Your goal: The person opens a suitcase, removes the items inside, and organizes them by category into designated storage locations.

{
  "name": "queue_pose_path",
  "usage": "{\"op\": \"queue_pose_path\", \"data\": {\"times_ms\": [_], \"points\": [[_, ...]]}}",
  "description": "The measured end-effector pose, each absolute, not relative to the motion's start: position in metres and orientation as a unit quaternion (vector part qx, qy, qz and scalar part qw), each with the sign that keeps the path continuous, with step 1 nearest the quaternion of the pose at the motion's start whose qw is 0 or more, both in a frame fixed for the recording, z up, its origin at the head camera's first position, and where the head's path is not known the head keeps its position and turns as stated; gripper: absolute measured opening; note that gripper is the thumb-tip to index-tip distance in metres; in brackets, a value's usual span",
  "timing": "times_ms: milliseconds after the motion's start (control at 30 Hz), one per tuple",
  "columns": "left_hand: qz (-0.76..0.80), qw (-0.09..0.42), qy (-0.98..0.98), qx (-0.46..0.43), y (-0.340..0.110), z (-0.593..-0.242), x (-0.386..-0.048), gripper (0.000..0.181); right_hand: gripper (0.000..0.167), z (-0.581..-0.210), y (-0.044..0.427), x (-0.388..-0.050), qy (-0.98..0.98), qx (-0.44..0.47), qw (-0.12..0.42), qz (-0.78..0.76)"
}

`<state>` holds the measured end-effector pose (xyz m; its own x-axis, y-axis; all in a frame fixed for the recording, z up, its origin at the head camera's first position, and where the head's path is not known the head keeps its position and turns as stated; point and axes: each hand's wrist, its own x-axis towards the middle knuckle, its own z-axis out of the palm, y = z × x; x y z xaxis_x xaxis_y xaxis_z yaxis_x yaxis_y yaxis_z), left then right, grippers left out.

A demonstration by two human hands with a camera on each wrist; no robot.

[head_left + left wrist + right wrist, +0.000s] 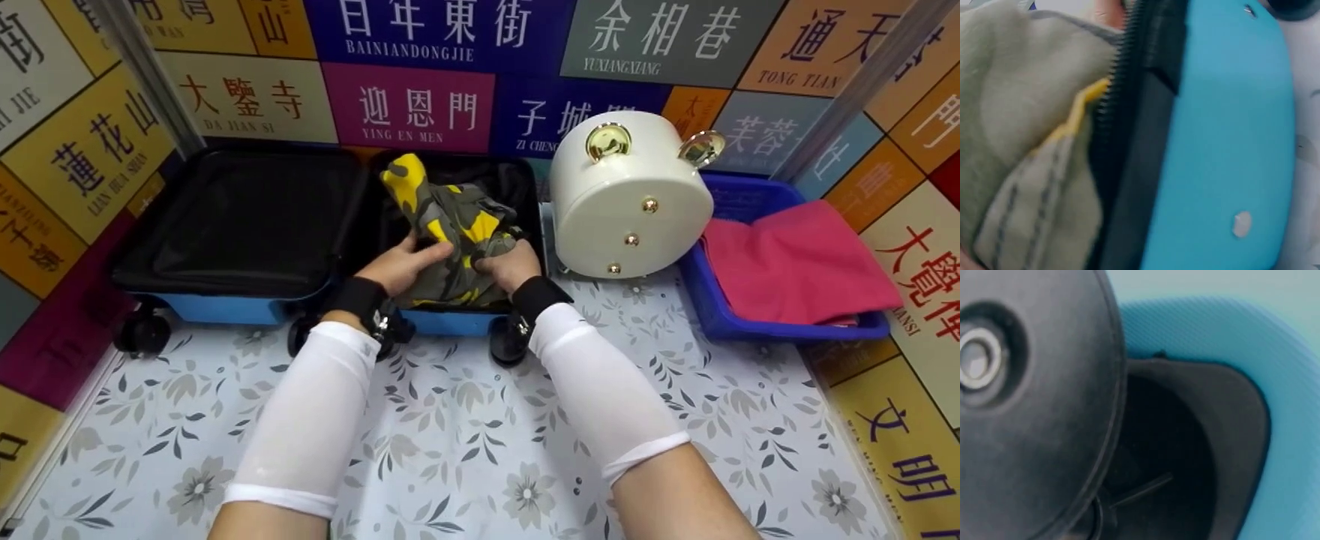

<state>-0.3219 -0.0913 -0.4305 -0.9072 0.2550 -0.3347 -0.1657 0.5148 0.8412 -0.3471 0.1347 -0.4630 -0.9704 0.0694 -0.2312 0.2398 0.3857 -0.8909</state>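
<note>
A grey, yellow and black camouflage garment point(461, 225) lies bunched in the right half of an open blue suitcase point(450, 322). My left hand point(397, 266) holds its left side, thumb across the cloth. On the right side, my right hand point(516, 264) grips a fold of it. The left wrist view shows the garment point(1022, 84) up close against the suitcase's black zipper point(1114, 95) and blue shell point(1230, 129). In the right wrist view a black suitcase wheel point(1055, 427) fills the left side, and neither hand nor cloth is seen.
The suitcase's other half point(255, 217), with a black lining, lies at left. To the right stand a cream round case point(634, 202) with gold ears and a blue basket point(780, 330) holding pink cloth point(802, 262). Printed panels point(409, 105) wall the floral surface point(457, 450).
</note>
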Motion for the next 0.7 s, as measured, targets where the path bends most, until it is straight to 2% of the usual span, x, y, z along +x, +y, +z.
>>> {"op": "queue_pose_path", "data": {"times_ms": [100,267,367,700], "points": [[0.472,0.216,0.854,0.025,-0.088,-0.428,-0.321,0.113,0.094,-0.463,0.134,-0.347,0.822,0.090,0.077,-0.557],[0.438,0.155,0.885,0.041,-0.086,-0.431,-0.322,0.090,0.098,-0.462,0.135,-0.346,0.813,0.088,0.079,-0.570],[0.441,0.122,0.887,0.060,-0.087,-0.433,-0.323,0.082,0.098,-0.461,0.135,-0.345,0.809,0.080,0.069,-0.578],[0.484,0.030,0.874,0.038,-0.086,-0.429,-0.315,0.077,0.095,-0.448,0.129,-0.341,0.789,0.035,0.005,-0.614]]}}
